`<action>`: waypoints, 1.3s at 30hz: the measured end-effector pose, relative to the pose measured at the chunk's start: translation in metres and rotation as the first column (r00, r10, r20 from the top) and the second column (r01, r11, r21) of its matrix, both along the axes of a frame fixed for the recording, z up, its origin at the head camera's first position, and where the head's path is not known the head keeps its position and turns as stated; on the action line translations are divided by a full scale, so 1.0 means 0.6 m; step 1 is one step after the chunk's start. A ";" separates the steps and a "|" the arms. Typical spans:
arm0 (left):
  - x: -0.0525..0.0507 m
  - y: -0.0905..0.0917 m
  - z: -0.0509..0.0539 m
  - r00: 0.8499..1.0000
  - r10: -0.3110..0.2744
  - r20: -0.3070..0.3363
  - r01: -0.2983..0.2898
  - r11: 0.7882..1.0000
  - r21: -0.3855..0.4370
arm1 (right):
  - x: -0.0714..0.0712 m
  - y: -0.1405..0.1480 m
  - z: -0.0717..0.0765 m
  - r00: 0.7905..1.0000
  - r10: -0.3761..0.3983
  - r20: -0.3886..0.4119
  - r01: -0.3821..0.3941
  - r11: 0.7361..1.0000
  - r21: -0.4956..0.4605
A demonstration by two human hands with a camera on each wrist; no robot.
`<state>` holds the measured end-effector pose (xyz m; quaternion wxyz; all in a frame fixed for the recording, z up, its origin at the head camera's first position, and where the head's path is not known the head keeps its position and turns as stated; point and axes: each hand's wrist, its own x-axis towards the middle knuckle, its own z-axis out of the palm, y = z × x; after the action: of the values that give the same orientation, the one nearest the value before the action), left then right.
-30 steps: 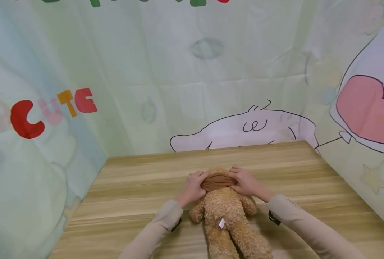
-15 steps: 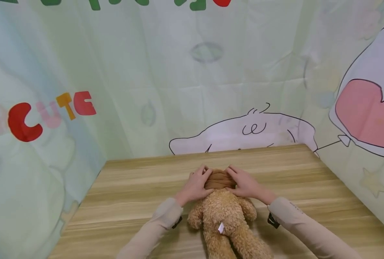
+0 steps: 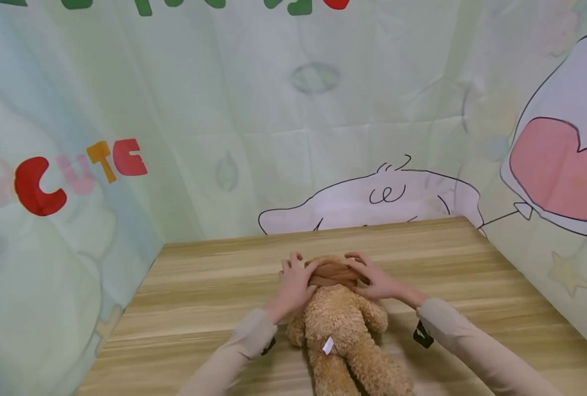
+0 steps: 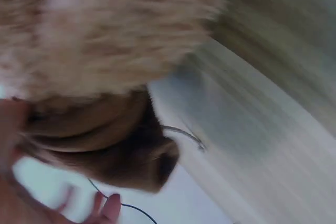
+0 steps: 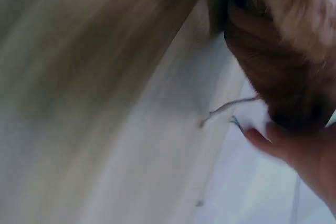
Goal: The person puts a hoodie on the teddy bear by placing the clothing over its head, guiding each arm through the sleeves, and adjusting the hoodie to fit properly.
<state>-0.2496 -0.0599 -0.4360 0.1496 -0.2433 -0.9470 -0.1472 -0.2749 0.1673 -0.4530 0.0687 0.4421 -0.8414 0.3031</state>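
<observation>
A tan plush teddy bear lies on the wooden table with its legs toward me and a small white tag on its lower body. Creased brown cloth that looks like a hat covers much of its head. My left hand is at the cloth's left side, fingers spread and thumb side near the edge. On the right side, my right hand rests against the cloth with extended fingers. Both wrist views are blurred; in the right one, fingertips show just beneath the brown cloth.
A printed curtain with cartoon figures and letters surrounds the table's back and sides. Dark bands hang under the sleeves at the wrists. A thin cord shows beside the cloth in the wrist views.
My hands closed in on the brown cloth, then moved apart again, and the left fingers spread away from it. The bear shifted slightly to the left.
</observation>
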 end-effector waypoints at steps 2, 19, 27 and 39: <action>0.002 -0.009 0.006 0.984 0.017 0.177 -0.031 0.996 0.078 | -0.001 0.008 -0.002 0.968 0.053 0.246 -0.035 0.996 -0.076; -0.007 0.003 0.036 0.890 -0.168 0.424 -0.122 0.808 0.576 | 0.004 -0.034 0.029 0.819 -0.370 0.439 0.498 0.838 -0.222; -0.047 -0.035 -0.079 0.972 -0.235 0.018 0.180 0.787 0.590 | 0.017 -0.014 0.011 0.883 -0.469 -0.031 0.454 0.869 -0.198; -0.228 -0.052 -0.376 0.975 -0.222 -0.004 0.161 0.697 0.699 | 0.037 -0.023 0.001 0.892 -0.418 -0.173 0.402 0.908 -0.120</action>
<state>-0.3863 -0.0911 -0.6618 0.1753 -0.2604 -0.7970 -0.5160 -0.2529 0.1532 -0.4524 0.2309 0.2790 -0.8919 0.2706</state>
